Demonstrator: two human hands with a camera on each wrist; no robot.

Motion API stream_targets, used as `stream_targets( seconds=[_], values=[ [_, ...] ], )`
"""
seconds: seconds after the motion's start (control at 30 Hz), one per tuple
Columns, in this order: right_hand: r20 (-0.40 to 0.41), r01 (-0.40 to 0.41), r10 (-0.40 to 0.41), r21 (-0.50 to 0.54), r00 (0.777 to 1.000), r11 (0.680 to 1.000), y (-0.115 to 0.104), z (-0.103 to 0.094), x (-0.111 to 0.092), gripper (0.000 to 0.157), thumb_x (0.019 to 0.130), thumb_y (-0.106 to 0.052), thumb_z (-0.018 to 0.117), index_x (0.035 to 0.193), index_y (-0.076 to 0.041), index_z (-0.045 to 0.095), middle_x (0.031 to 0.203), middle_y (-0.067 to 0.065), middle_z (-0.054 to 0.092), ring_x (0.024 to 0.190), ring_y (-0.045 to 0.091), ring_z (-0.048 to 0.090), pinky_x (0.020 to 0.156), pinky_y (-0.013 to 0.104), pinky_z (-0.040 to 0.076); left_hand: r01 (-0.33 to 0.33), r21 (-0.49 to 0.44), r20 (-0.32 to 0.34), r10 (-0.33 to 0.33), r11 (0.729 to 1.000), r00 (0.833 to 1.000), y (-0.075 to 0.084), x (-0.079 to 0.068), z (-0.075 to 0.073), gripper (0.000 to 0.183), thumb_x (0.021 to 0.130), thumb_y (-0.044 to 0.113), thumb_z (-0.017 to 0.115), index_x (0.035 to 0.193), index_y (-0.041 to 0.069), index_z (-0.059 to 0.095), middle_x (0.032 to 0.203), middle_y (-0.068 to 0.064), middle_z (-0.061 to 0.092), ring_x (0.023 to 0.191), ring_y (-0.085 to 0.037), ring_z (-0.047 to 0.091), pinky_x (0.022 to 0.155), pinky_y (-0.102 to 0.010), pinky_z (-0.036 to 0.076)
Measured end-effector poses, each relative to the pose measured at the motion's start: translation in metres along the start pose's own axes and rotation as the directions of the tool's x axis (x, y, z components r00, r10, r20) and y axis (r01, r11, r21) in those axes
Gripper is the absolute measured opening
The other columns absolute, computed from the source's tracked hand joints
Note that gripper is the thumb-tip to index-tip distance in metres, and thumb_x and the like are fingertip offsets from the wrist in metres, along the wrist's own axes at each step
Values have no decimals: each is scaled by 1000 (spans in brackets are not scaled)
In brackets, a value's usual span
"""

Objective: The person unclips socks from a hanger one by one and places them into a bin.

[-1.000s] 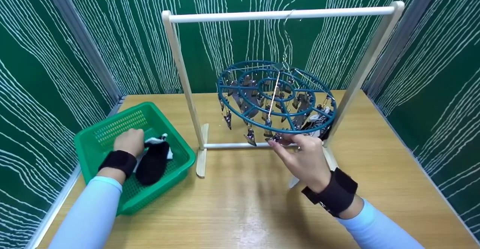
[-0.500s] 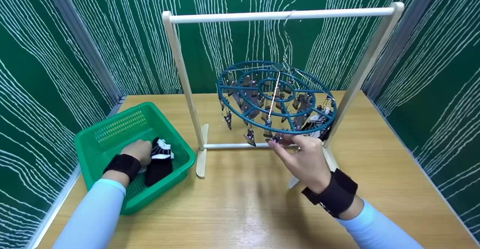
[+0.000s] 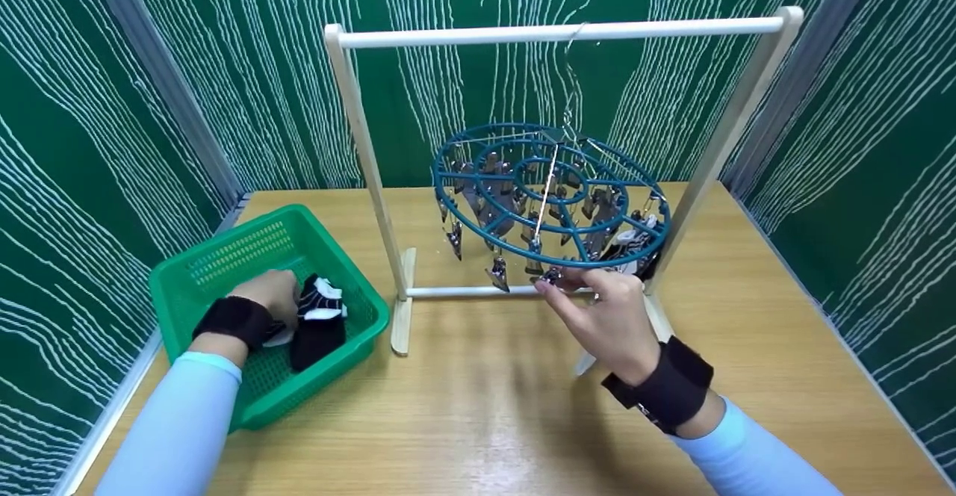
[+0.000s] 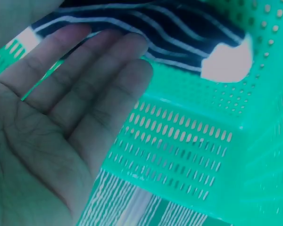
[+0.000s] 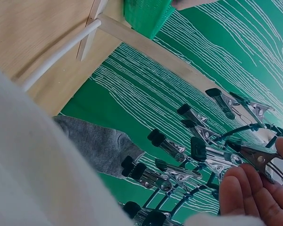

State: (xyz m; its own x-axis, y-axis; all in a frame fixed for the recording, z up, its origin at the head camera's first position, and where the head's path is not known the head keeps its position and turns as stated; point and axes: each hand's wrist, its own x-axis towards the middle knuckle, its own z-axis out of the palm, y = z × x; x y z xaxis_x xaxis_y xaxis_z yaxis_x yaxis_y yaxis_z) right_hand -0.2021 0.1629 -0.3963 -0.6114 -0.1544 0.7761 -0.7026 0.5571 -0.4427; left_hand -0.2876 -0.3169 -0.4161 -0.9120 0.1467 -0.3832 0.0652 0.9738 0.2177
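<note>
My left hand (image 3: 272,290) is down inside the green basket (image 3: 198,246), beside a black sock with white stripes (image 3: 321,300). In the left wrist view its fingers are straight, and the striped sock (image 4: 165,35), white at the tip, passes behind the fingertips. A plain black piece (image 3: 317,345) lies just below the striped part in the basket. My right hand (image 3: 609,313) pinches a metal clip (image 5: 255,155) between thumb and fingers, at the near edge of the round blue clip hanger (image 3: 582,263).
The hanger hangs from a wooden stand's white bar (image 3: 478,34). Grey socks (image 5: 96,143) and a striped sock (image 3: 635,242) hang from its clips. More metal clips (image 3: 498,272) dangle around the rings. Green walls with white lines (image 3: 261,70) stand behind the wooden table (image 3: 478,406).
My left hand has shifted right, then slightly back left, within the basket. The sock beside it has turned so its white stripes show. The right hand stays at the clip.
</note>
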Motion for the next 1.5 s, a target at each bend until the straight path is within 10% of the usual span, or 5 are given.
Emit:
stream_targets(
  seconds=[0.33, 0.6, 0.8, 1.23, 1.5],
  values=[
    [-1, -4, 4, -12, 1000, 1000, -1, 0, 0, 14, 84, -6, 91, 90, 2, 82, 80, 9, 82, 70, 22, 78, 72, 18, 59, -61, 8, -228, 61, 998, 972, 20, -8, -23, 27, 98, 14, 69, 74, 7, 58, 68, -4, 49, 63, -22, 48, 58, -36, 42],
    [-15, 1, -1, 16, 1000, 1000, -1, 1, -1, 13, 82, -2, 90, 91, 1, 83, 80, 10, 81, 69, 25, 77, 77, 6, 52, -119, 15, -452, 112, 993, 885, 58, -23, -33, 40, 107, 20, 65, 133, -9, 70, 128, -31, 74, 117, -46, 72, 103, -64, 58],
    [-10, -6, 6, 7, 1000, 1000, -2, 0, 0, 13, 82, -3, 91, 91, 2, 82, 80, 10, 82, 70, 25, 78, 78, 5, 52, -186, 64, -640, 183, 980, 746, 85, -35, -38, 40, 105, 20, 67, 132, -9, 70, 127, -30, 75, 113, -47, 74, 97, -61, 62],
    [8, -27, 27, -9, 1000, 1000, -2, -1, 0, 15, 84, -6, 92, 90, 2, 82, 81, 10, 82, 71, 22, 78, 74, 18, 60, -404, 312, -823, 457, 860, 338, 152, -57, -38, 32, 103, 21, 75, 122, -5, 74, 117, -23, 80, 104, -39, 79, 91, -51, 68],
    [-24, 12, -12, 11, 1000, 1000, 0, 0, 0, 14, 81, -2, 91, 90, 2, 82, 79, 10, 81, 68, 27, 77, 74, 14, 57, -498, 452, -775, 602, 741, 193, 189, -57, -33, 35, 101, 24, 77, 120, -5, 75, 120, -23, 79, 114, -37, 78, 99, -49, 65]
  ],
)
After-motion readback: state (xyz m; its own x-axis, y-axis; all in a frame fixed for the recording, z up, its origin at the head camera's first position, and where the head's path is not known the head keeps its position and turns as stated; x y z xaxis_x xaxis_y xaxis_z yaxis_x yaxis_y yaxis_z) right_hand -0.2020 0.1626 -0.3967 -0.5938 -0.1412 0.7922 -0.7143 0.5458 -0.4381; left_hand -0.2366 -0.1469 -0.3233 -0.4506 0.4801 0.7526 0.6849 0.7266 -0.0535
